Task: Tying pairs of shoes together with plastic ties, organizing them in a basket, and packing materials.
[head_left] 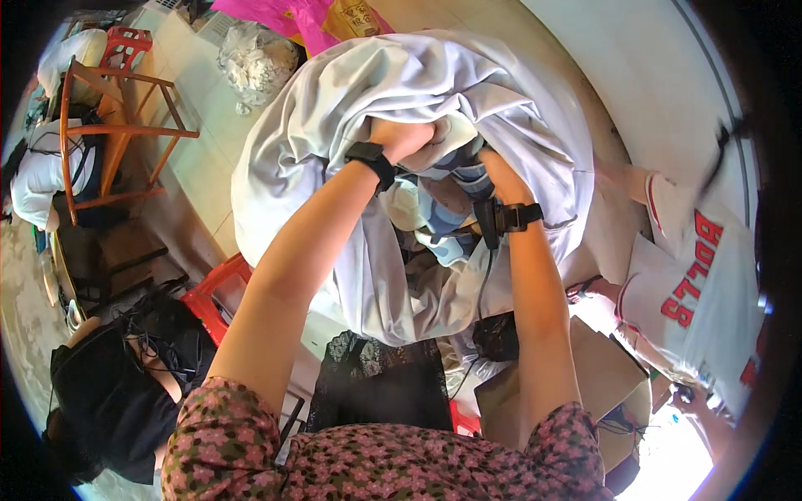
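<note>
A large white cloth sack (280, 179) stands in front of me with its mouth folded wide. Inside lie several curved fabric pieces that look like caps: a beige one (456, 136), a brown one (447, 197) and light-blue ones (445, 220). My left hand (404, 139) reaches into the far part of the sack, beside the beige piece, its fingers hidden. On the right side of the opening, my right hand (501, 177) dips in next to the blue and brown pieces; its fingers are mostly out of sight. Both wrists wear black bands.
Left of the sack are a wooden chair (125, 131), a red stool (209, 296) and a person in black (125, 376). Beyond it lie a stuffed clear plastic bag (255, 63) and a pink bag (288, 18). A cardboard box (610, 359) and a person in white (668, 292) are at right.
</note>
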`<move>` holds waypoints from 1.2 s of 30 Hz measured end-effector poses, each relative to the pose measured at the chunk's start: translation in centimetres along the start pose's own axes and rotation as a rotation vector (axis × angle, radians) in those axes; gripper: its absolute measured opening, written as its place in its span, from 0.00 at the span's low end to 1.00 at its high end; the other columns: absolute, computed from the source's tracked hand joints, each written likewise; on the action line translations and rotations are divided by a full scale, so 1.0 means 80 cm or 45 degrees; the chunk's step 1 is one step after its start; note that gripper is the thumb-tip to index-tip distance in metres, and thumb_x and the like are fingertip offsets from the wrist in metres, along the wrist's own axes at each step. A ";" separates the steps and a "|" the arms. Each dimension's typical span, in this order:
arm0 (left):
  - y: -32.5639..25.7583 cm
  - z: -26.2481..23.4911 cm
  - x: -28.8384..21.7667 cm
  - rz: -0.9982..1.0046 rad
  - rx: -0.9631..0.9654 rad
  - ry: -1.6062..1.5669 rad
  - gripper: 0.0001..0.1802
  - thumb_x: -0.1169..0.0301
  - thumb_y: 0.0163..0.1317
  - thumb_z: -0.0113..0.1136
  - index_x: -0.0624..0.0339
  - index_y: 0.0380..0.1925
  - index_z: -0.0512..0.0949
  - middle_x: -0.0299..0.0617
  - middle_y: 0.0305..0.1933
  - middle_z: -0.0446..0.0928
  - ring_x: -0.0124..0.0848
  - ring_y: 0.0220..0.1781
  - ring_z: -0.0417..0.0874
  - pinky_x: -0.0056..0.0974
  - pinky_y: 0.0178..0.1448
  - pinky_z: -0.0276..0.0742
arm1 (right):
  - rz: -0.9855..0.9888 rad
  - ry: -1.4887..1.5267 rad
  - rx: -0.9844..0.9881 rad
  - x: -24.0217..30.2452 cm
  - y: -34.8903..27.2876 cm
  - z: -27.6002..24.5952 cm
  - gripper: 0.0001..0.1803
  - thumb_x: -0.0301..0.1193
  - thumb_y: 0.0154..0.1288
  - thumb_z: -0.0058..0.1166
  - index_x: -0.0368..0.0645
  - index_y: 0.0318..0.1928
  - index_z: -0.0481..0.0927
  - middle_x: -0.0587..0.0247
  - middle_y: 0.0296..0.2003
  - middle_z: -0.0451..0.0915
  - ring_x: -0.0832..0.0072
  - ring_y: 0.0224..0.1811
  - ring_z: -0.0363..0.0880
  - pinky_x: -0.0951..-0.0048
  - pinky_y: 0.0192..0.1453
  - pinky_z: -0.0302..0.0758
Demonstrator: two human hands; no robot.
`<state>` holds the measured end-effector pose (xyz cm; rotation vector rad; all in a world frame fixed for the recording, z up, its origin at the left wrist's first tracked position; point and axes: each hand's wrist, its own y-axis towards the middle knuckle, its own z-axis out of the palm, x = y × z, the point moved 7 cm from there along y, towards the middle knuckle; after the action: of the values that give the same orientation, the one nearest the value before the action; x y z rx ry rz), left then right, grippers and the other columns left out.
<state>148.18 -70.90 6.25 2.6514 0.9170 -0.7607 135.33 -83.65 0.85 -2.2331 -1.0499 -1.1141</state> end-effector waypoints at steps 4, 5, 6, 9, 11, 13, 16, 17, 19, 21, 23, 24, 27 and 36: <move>-0.032 -0.022 -0.020 -0.287 0.151 -0.677 0.16 0.67 0.51 0.53 0.62 0.40 0.76 0.43 0.42 0.78 0.35 0.43 0.77 0.36 0.48 0.70 | -0.176 -0.247 0.041 0.105 -0.014 -0.077 0.20 0.25 0.45 0.48 0.42 0.43 0.78 0.55 0.39 0.78 0.61 0.42 0.74 0.67 0.44 0.70; -0.040 -0.029 -0.022 -0.291 0.137 -0.674 0.16 0.67 0.51 0.53 0.62 0.40 0.76 0.43 0.42 0.78 0.35 0.43 0.77 0.36 0.48 0.70 | -0.275 -0.326 0.060 0.129 -0.019 -0.087 0.19 0.24 0.44 0.48 0.42 0.42 0.78 0.56 0.37 0.78 0.63 0.39 0.75 0.68 0.41 0.71; -0.049 -0.030 -0.026 -0.325 0.169 -0.905 0.16 0.69 0.51 0.54 0.63 0.41 0.76 0.42 0.41 0.78 0.32 0.42 0.76 0.34 0.47 0.70 | -0.234 0.055 0.111 0.142 -0.030 -0.095 0.22 0.21 0.43 0.48 0.40 0.45 0.77 0.58 0.39 0.78 0.67 0.41 0.74 0.72 0.43 0.70; -0.074 -0.043 -0.074 -0.375 0.284 -0.851 0.14 0.72 0.47 0.58 0.64 0.36 0.78 0.40 0.36 0.79 0.26 0.37 0.76 0.30 0.42 0.71 | 0.109 0.291 0.336 0.111 -0.056 -0.116 0.26 0.19 0.42 0.47 0.38 0.48 0.75 0.58 0.42 0.76 0.70 0.44 0.73 0.75 0.46 0.68; -0.108 -0.042 -0.084 -0.520 0.345 -1.159 0.13 0.70 0.45 0.62 0.65 0.32 0.79 0.39 0.32 0.79 0.25 0.34 0.77 0.29 0.38 0.72 | 0.366 0.470 0.595 0.114 -0.079 -0.118 0.30 0.18 0.41 0.47 0.36 0.52 0.71 0.58 0.45 0.74 0.69 0.48 0.71 0.75 0.50 0.67; -0.149 -0.043 -0.102 -0.648 0.448 -0.871 0.13 0.70 0.42 0.65 0.66 0.28 0.79 0.39 0.29 0.79 0.24 0.32 0.78 0.29 0.33 0.73 | 0.263 0.475 0.831 0.127 -0.103 -0.120 0.35 0.19 0.40 0.47 0.36 0.57 0.65 0.58 0.48 0.73 0.68 0.50 0.70 0.75 0.53 0.66; -0.235 -0.015 -0.111 -0.884 0.338 -1.072 0.29 0.68 0.32 0.71 0.72 0.37 0.73 0.45 0.32 0.77 0.30 0.33 0.79 0.33 0.30 0.75 | 0.371 0.159 1.054 0.111 -0.159 -0.120 0.44 0.20 0.38 0.48 0.36 0.63 0.52 0.54 0.53 0.68 0.66 0.54 0.67 0.74 0.56 0.64; -0.269 -0.009 -0.114 -0.931 0.173 -1.185 0.35 0.68 0.30 0.71 0.72 0.42 0.69 0.47 0.35 0.77 0.33 0.35 0.79 0.34 0.34 0.75 | 0.446 0.155 1.167 0.098 -0.181 -0.114 0.45 0.20 0.38 0.49 0.35 0.63 0.52 0.53 0.52 0.68 0.66 0.53 0.67 0.74 0.56 0.64; -0.317 -0.028 -0.143 -1.041 0.218 -0.898 0.41 0.64 0.27 0.69 0.65 0.46 0.63 0.64 0.42 0.70 0.53 0.41 0.76 0.42 0.46 0.74 | 0.454 0.213 1.223 0.125 -0.223 -0.116 0.43 0.18 0.39 0.47 0.34 0.63 0.53 0.53 0.52 0.68 0.68 0.53 0.67 0.76 0.56 0.64; -0.350 -0.040 -0.161 -1.055 0.191 -0.902 0.40 0.64 0.28 0.68 0.63 0.45 0.64 0.63 0.42 0.69 0.54 0.43 0.75 0.44 0.47 0.73 | 0.401 0.296 1.273 0.144 -0.255 -0.123 0.44 0.18 0.40 0.45 0.33 0.64 0.50 0.52 0.54 0.66 0.69 0.55 0.65 0.76 0.57 0.63; -0.374 -0.074 -0.179 -1.020 0.089 -0.935 0.40 0.64 0.28 0.68 0.62 0.47 0.63 0.63 0.42 0.69 0.55 0.41 0.75 0.44 0.47 0.73 | 0.422 0.176 1.289 0.166 -0.284 -0.140 0.45 0.17 0.41 0.44 0.33 0.65 0.46 0.53 0.57 0.62 0.70 0.59 0.61 0.75 0.60 0.59; -0.386 -0.095 -0.190 -1.003 0.028 -0.924 0.41 0.65 0.29 0.68 0.61 0.48 0.63 0.63 0.41 0.68 0.56 0.40 0.75 0.45 0.46 0.74 | 0.353 0.181 1.218 0.185 -0.294 -0.150 0.45 0.16 0.42 0.43 0.36 0.66 0.45 0.54 0.58 0.62 0.69 0.60 0.61 0.76 0.61 0.57; -0.440 -0.159 -0.207 -0.917 -0.249 -0.876 0.40 0.69 0.30 0.66 0.58 0.50 0.62 0.63 0.41 0.67 0.57 0.39 0.75 0.47 0.43 0.74 | 0.256 0.185 1.166 0.273 -0.337 -0.154 0.45 0.13 0.43 0.40 0.36 0.66 0.43 0.54 0.60 0.59 0.68 0.64 0.56 0.76 0.63 0.54; -0.780 -0.299 -0.291 -1.079 -0.877 -0.878 0.42 0.72 0.32 0.61 0.60 0.54 0.58 0.69 0.50 0.62 0.62 0.46 0.70 0.51 0.49 0.69 | -0.188 0.148 1.371 0.456 -0.613 -0.121 0.44 0.12 0.48 0.41 0.41 0.67 0.42 0.55 0.56 0.65 0.71 0.59 0.63 0.76 0.59 0.62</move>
<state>102.88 -25.32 35.87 1.2209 1.6675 -1.1332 106.50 -43.57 38.18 -1.2319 -1.3361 -0.4864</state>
